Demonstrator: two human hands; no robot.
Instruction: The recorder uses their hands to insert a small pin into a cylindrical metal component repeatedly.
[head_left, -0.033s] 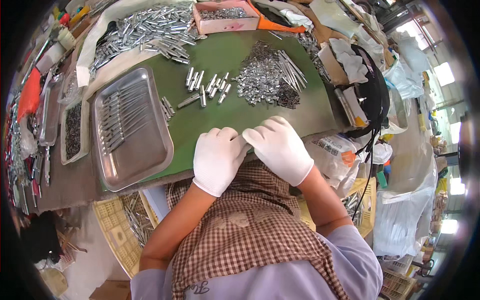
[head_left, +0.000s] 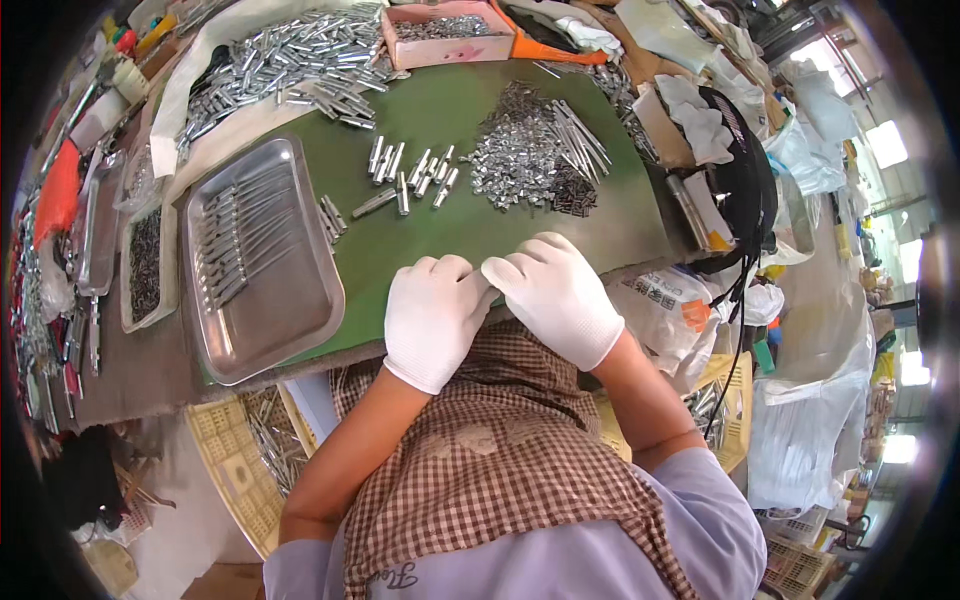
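Gloved hands meet at the desk's near edge

Left hand [head_left: 432,318] and right hand [head_left: 556,296] touch fingertips, grip closed on something hidden; nothing has shifted since a moment ago. Loose metal pins [head_left: 412,176] lie above them, a steel tray [head_left: 258,262] left.

Nothing shifted — left hand [head_left: 432,318] and right hand [head_left: 556,295], gloved, fingertips together as before, at the green mat's [head_left: 450,110] edge

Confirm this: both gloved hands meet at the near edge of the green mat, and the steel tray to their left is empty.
Not quite. The head view shows the steel tray holding a row of long metal pieces. The left hand and right hand do meet at the green mat's near edge.
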